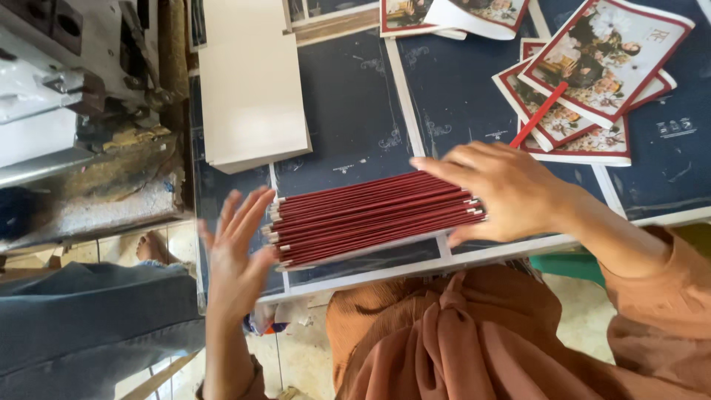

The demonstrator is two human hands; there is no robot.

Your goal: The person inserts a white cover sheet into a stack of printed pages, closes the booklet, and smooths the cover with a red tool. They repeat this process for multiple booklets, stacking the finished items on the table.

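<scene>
A dark blue worktop crossed by pale strips fills the view. Beyond its left edge stands a grey metal machine over a worn, dusty ledge. Below the near edge shows a pale tiled floor in soft daylight.

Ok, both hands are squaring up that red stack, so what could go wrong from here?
The stack of red-edged booklets lies close to the table's front edge, so a hard push from the right hand might slide some off. The left hand only meets the ends with an open palm, so uneven pressure could fan them out.
</scene>
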